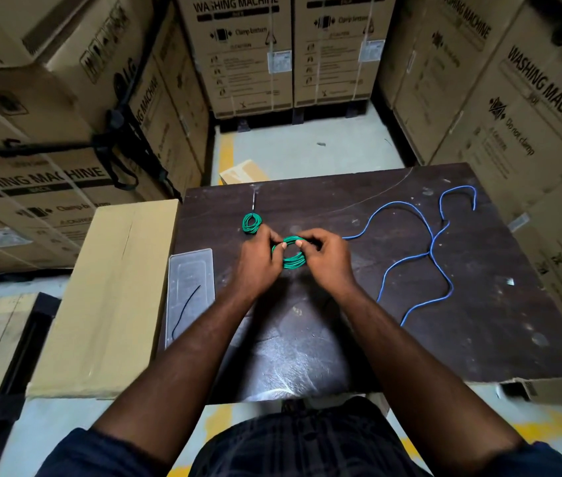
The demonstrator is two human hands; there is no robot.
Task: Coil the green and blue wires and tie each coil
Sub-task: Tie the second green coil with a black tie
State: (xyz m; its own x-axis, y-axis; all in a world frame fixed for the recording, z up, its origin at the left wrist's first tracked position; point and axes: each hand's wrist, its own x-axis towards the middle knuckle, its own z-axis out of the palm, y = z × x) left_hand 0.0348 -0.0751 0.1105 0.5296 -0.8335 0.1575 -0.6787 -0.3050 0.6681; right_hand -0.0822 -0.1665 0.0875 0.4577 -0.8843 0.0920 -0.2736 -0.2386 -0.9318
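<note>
While both hands meet at the middle of the frame, the clear plastic tray (pixel 197 266) at the left edge of the dark table (pixel 479 321) holds a thin black strand (pixel 183 310), curved along its length. The left hand (pixel 258 259) and right hand (pixel 327 256) each pinch the green coil (pixel 293 262) with curled fingers, one on either side. A smaller green coil (pixel 251 223) lies just up-left of the left hand. The blue wire (pixel 394 202) sprawls loose across the right of the table, one end hidden behind the right hand. Fingertips cover the held coil's top, so whether a tie is on it cannot be told, nor whether it touches the tabletop. Washing-machine cartons (pixel 252 63) ring the table, their tops cut off
</note>
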